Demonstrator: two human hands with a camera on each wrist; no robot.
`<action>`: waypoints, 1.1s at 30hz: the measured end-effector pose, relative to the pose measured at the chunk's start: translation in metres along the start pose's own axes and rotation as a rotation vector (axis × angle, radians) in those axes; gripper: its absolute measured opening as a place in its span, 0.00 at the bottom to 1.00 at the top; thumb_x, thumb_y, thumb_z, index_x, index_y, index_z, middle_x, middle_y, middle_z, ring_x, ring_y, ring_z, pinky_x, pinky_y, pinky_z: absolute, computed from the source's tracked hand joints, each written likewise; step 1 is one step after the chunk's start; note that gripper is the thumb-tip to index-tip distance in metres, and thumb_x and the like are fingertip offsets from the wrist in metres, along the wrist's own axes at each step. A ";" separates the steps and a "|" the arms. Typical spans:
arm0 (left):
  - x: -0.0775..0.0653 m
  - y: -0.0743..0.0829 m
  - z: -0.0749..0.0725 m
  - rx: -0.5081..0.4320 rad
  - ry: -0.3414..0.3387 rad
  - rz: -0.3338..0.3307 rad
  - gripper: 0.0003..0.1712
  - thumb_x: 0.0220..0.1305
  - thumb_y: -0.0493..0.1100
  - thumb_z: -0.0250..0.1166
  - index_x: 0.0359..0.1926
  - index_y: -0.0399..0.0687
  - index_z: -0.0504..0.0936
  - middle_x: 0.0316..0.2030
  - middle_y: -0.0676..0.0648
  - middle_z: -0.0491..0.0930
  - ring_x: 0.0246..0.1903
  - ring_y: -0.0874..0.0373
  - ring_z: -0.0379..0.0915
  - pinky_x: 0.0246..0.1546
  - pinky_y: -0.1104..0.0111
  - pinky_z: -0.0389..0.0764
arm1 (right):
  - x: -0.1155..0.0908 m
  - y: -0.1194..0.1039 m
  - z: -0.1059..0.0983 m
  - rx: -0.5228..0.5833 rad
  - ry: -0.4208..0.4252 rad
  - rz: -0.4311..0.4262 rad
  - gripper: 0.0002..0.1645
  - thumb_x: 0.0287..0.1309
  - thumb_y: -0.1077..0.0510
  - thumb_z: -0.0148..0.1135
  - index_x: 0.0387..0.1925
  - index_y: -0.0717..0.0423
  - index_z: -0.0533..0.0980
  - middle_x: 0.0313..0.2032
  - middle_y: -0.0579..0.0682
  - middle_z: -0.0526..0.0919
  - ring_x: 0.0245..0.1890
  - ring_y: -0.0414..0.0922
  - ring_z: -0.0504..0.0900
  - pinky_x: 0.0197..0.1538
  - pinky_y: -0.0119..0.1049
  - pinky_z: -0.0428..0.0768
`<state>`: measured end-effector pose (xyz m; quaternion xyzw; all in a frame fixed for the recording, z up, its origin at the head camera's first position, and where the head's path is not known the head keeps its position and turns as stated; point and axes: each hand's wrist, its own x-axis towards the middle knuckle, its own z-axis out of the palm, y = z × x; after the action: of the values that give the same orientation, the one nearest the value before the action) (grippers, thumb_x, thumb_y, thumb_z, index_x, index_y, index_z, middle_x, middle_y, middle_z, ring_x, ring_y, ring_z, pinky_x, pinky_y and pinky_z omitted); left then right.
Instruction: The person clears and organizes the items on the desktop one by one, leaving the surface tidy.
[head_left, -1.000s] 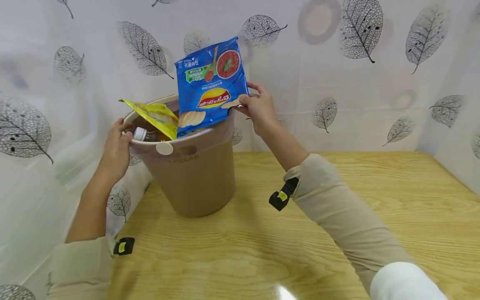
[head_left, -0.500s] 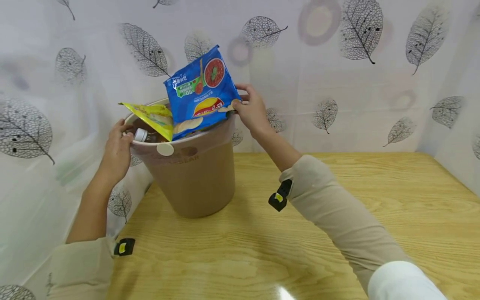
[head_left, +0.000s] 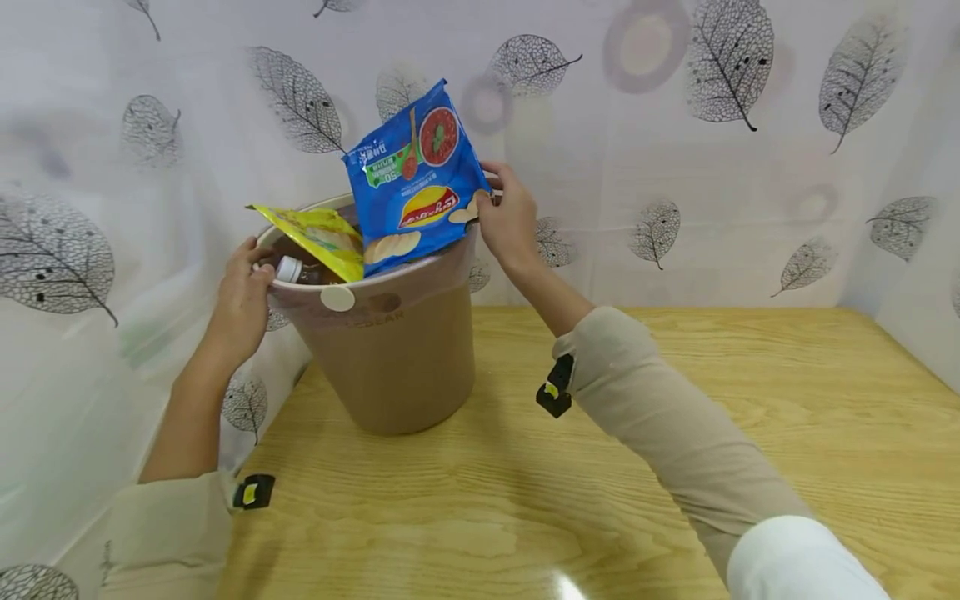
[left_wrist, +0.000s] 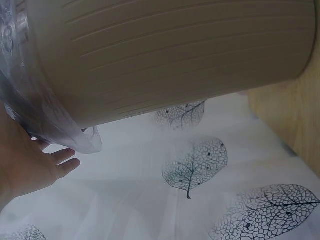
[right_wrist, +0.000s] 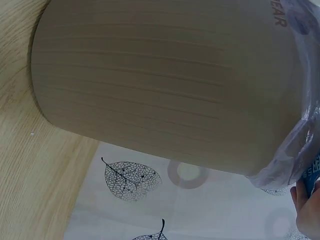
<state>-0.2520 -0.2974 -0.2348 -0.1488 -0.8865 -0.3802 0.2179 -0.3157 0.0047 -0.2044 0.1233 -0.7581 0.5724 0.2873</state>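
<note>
A beige trash can (head_left: pixel 390 367) with a thin clear liner (right_wrist: pixel 295 150) over its rim stands on the table. My left hand (head_left: pixel 242 304) grips the left of the rim, its fingertips near the liner's loose edge in the left wrist view. With my right hand (head_left: pixel 512 218) I pinch the lower right side of a blue potato chip bag (head_left: pixel 375 196), which leans upside down in the can's mouth. A yellow snack bag (head_left: pixel 315 229) sticks out beside it. Below that lies a bottle with a white cap (head_left: pixel 288 269). The can's deeper contents are hidden.
The wooden table (head_left: pixel 600 483) extends to the right and front of the can. A white leaf-patterned curtain (head_left: pixel 585 150) hangs close behind it and along the left side.
The blue chip bag first dips and tilts to the left with my right hand, then rises slightly again. My left hand stays on the rim.
</note>
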 end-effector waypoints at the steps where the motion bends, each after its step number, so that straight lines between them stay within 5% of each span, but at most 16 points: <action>1: 0.000 0.000 0.000 0.001 -0.001 0.000 0.30 0.69 0.43 0.30 0.62 0.20 0.51 0.68 0.32 0.39 0.66 0.37 0.30 0.61 0.46 0.34 | -0.001 0.001 0.000 -0.029 0.002 -0.039 0.21 0.62 0.67 0.51 0.57 0.58 0.70 0.49 0.57 0.76 0.43 0.46 0.77 0.38 0.30 0.77; 9: 0.000 0.001 0.000 0.003 -0.005 -0.016 0.30 0.69 0.43 0.30 0.63 0.21 0.50 0.68 0.33 0.38 0.66 0.37 0.30 0.62 0.47 0.34 | -0.002 0.007 0.003 -0.222 -0.029 -0.184 0.21 0.60 0.67 0.52 0.56 0.63 0.72 0.50 0.56 0.77 0.50 0.44 0.75 0.47 0.25 0.71; 13: 0.000 0.001 0.000 0.005 0.000 -0.002 0.31 0.69 0.43 0.30 0.63 0.21 0.49 0.68 0.32 0.38 0.66 0.37 0.30 0.62 0.47 0.34 | -0.002 0.005 0.000 -0.248 -0.061 -0.216 0.21 0.59 0.68 0.53 0.55 0.62 0.72 0.50 0.56 0.77 0.44 0.44 0.75 0.42 0.27 0.72; 20: -0.001 0.003 0.000 0.004 0.004 0.000 0.30 0.69 0.43 0.29 0.62 0.21 0.52 0.68 0.31 0.38 0.66 0.38 0.30 0.62 0.48 0.35 | -0.001 0.004 0.001 -0.212 -0.215 -0.209 0.23 0.57 0.68 0.54 0.56 0.64 0.71 0.50 0.57 0.77 0.43 0.45 0.77 0.43 0.29 0.74; 33: 0.000 0.001 0.001 0.002 0.000 0.006 0.30 0.69 0.42 0.30 0.64 0.21 0.49 0.67 0.30 0.37 0.66 0.39 0.29 0.62 0.50 0.33 | -0.004 -0.004 0.005 -0.346 -0.358 -0.263 0.22 0.58 0.67 0.52 0.55 0.62 0.72 0.53 0.55 0.74 0.48 0.45 0.73 0.45 0.29 0.72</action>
<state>-0.2515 -0.2964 -0.2348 -0.1511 -0.8864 -0.3787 0.2192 -0.3116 -0.0019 -0.2041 0.2687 -0.8608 0.3612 0.2375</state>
